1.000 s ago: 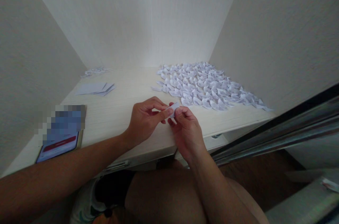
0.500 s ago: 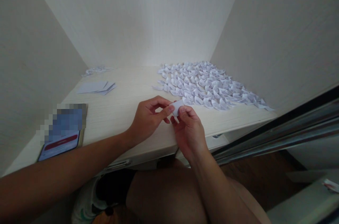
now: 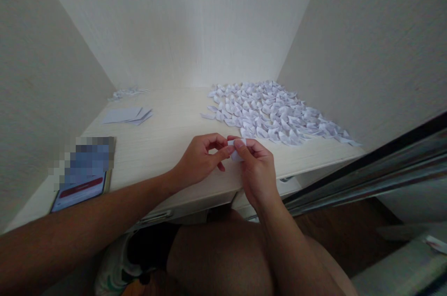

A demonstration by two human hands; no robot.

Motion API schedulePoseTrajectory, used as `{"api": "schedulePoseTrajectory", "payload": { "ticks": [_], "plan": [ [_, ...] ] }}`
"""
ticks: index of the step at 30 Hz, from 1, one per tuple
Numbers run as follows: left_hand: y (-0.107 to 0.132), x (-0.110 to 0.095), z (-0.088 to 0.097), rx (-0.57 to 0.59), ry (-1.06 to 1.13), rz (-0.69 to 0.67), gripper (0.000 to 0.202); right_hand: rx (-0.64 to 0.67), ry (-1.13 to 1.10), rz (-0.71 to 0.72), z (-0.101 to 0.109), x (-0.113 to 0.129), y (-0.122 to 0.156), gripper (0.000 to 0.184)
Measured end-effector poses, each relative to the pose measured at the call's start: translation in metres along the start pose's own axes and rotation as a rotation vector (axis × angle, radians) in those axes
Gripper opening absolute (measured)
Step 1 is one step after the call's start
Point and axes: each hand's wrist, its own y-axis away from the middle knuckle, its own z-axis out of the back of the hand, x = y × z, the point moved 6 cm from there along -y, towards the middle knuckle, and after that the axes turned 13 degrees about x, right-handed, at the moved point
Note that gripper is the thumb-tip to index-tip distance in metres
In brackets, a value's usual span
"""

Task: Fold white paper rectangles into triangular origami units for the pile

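My left hand and my right hand meet over the front edge of a pale wooden shelf. Both pinch one small white folded paper piece between thumb and fingers, and their fingertips nearly touch. Just beyond my hands, on the right half of the shelf, lies a wide heap of several small folded white paper pieces.
A short stack of flat paper slips lies at the left, with a few more folded pieces in the back left corner. A phone rests near the front left. White walls enclose the shelf on three sides. My knees show below.
Both hands have shifted slightly right and forward with the paper piece. My right hand has turned over it, so less of the paper shows.
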Motion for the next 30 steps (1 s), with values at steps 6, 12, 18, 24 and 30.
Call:
{"api": "schedulePoseTrajectory", "payload": {
  "ticks": [6,12,18,24,30],
  "plan": [
    [0.002,0.003,-0.001,0.036,-0.102,0.03,0.039,-0.055,-0.079,-0.021,0.0,-0.003,0.001,0.018],
    [0.002,0.005,-0.008,0.154,-0.195,0.075,0.036,-0.074,-0.163,-0.051,0.002,-0.004,-0.001,0.018],
    [0.002,0.0,-0.016,0.271,-0.256,0.035,0.034,-0.075,-0.19,-0.105,0.002,-0.006,-0.001,0.021],
    [0.004,-0.002,-0.017,0.341,-0.214,-0.019,0.033,-0.085,-0.248,-0.121,0.0,-0.007,0.001,0.02],
    [0.004,0.001,-0.012,0.261,-0.183,-0.092,0.029,-0.127,-0.34,-0.121,0.0,-0.007,-0.001,0.02]
  ]
}}
